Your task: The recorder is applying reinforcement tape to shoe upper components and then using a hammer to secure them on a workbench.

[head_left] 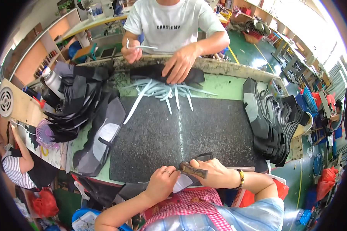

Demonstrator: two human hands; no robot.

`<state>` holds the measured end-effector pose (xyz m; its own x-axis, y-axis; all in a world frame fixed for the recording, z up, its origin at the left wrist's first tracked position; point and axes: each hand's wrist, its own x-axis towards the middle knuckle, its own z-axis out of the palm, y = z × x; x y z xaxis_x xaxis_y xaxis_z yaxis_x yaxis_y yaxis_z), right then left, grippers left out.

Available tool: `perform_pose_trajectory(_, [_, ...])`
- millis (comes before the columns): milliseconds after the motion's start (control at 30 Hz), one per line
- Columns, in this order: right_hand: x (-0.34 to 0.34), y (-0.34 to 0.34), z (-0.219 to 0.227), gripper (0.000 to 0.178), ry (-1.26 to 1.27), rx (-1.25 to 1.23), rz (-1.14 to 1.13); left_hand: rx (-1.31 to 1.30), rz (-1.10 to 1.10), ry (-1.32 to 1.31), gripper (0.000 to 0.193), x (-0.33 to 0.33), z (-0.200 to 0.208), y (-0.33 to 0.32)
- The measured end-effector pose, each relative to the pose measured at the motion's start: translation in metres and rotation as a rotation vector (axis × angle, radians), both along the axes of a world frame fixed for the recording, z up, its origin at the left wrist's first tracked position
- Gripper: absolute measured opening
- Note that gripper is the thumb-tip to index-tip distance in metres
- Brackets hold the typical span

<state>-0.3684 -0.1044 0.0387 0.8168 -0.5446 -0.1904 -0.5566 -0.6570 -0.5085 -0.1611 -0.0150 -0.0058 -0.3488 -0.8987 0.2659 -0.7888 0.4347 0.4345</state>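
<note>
My right hand [216,174] is wrapped round a hammer with a worn brown head [193,170]. Its pale handle [245,168] sticks out past the wrist side. Beside it, my left hand [164,183] is closed, fingertips pinching a black and grey cut panel [182,182] at the near table edge. The panel is partly hidden by both hands and the hammer. Under and beyond my hands lies a dark speckled mat [154,134] with a whitish line down its middle.
Across the table a person holds a pale strip [142,47] and rests a hand on a black piece [146,73]. Pale blue strips [158,90] lie before them. Stacks of black and grey panels stand left [79,100] and right [275,123]. A bottle [52,81] stands far left.
</note>
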Motion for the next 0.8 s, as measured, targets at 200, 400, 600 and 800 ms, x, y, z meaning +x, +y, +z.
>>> perform_pose_trajectory(200, [-0.027, -0.025, 0.028, 0.025, -0.044, -0.201, -0.081, -0.027, 0.047, 0.081, 0.016, -0.038, -0.017, -0.028])
perform_pose_trajectory(400, [-0.05, -0.019, 0.013, 0.025, -0.006, -0.337, -0.087, 0.355, -0.057, 0.194, 0.032, -0.001, 0.001, -0.065])
perform_pose_trajectory(600, [-0.054, -0.053, 0.029, 0.019, -0.181, -0.128, -0.119, 0.093, 0.029, 0.032, 0.026, -0.017, 0.001, -0.038])
perform_pose_trajectory(800, [-0.041, -0.036, 0.014, 0.019, -0.173, -0.154, -0.079, -0.08, -0.041, -0.22, 0.034, -0.026, -0.005, -0.025])
